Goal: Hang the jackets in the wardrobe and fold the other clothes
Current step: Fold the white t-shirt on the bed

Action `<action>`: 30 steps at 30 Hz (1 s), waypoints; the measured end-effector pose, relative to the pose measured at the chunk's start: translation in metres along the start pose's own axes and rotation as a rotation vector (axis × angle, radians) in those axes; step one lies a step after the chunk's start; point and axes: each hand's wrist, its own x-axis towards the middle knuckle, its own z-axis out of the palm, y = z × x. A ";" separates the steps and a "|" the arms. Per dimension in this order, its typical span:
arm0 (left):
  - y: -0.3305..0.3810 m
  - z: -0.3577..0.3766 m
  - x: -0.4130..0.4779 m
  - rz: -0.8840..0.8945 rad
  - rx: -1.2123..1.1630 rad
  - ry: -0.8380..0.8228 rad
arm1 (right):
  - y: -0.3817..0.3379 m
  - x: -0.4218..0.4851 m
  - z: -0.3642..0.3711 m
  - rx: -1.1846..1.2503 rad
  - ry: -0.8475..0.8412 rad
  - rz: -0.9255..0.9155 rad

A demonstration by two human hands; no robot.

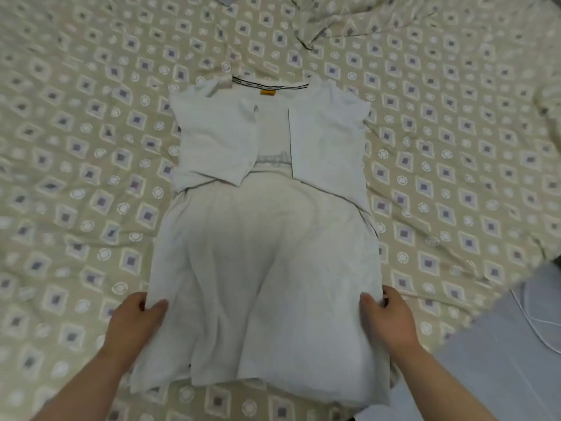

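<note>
Garment position: one white T-shirt (pixel 267 238) lies spread out in the middle of the bed, on a beige bedspread (pixel 91 147) printed with diamonds and circles. The collar points toward the far edge of the bed and the hem toward the near edge.

Fold state: both sleeves are turned inward over the chest. The folded panel on the person's left (pixel 215 138) and the folded panel on the right (pixel 326 138) leave a narrow strip of chest bare between them. A black-and-white neck tape (pixel 270 85) and a small orange label (pixel 267 93) show at the collar (text on both is too blurred to read). A faint grey print (pixel 273 159) is partly visible between the panels.

Hand state: the left hand (pixel 136 320) pinches the shirt's left side edge near the hem, thumb on top of the fabric. The right hand (pixel 391 317) pinches the opposite side edge the same way. The cloth between them bulges upward.

Surroundings: past the bed's near right corner lies grey floor (pixel 501 360) with a white cable (pixel 534 323).
</note>
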 end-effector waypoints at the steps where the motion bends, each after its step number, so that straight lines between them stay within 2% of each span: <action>1: -0.009 -0.002 -0.007 -0.040 -0.031 -0.072 | 0.007 -0.009 0.000 0.018 -0.057 0.078; 3: -0.031 -0.004 -0.018 -0.141 -0.118 -0.185 | 0.023 -0.025 0.003 0.008 -0.147 0.168; 5: -0.057 -0.005 -0.024 -0.204 -0.130 -0.261 | 0.042 -0.041 0.007 -0.008 -0.203 0.160; 8: -0.076 -0.006 -0.039 -0.221 -0.144 -0.278 | 0.065 -0.052 0.004 0.002 -0.272 0.137; 10: -0.082 -0.014 -0.044 -0.220 -0.149 -0.224 | 0.080 -0.049 -0.009 0.074 -0.231 0.187; 13: -0.094 -0.029 -0.042 -0.169 -0.139 -0.105 | 0.102 -0.038 -0.031 0.331 -0.100 0.362; 16: -0.102 -0.037 -0.043 -0.142 -0.184 -0.073 | 0.109 -0.038 -0.032 0.245 -0.047 0.354; 20: -0.111 -0.028 -0.048 -0.207 -0.328 -0.180 | 0.094 -0.066 -0.007 0.066 0.132 0.210; 22: -0.114 -0.022 -0.052 -0.277 -0.455 -0.253 | 0.099 -0.081 0.007 -0.158 0.232 -0.040; 24: -0.116 -0.018 -0.056 -0.291 -0.506 -0.330 | 0.110 -0.092 0.021 -0.406 0.239 -0.303; 27: -0.121 -0.010 -0.066 -0.207 -0.293 -0.385 | 0.118 -0.098 0.034 -0.578 0.128 -0.483; 30: -0.119 0.001 -0.072 -0.077 -0.023 -0.266 | 0.121 -0.090 0.039 -0.696 0.033 -0.556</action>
